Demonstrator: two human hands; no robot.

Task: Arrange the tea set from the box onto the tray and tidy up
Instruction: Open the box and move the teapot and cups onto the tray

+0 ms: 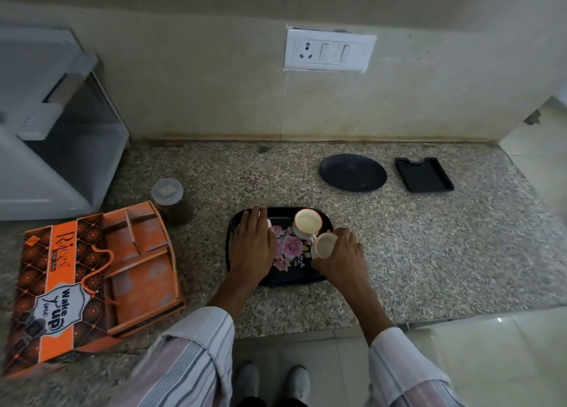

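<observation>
A black tray with pink flowers lies on the granite counter in front of me. One white cup with an orange rim stands upright at the tray's far right corner. My right hand grips a second cup, tilted toward me over the tray's right edge. My left hand lies over the tray's left side and covers a white cup, of which only a sliver shows. The orange tea set box lies open on the left, its compartments empty.
A lidded jar stands behind the box. A black round plate and a small black rectangular tray lie near the back wall. A white appliance fills the far left. The counter's front edge runs just below the tray.
</observation>
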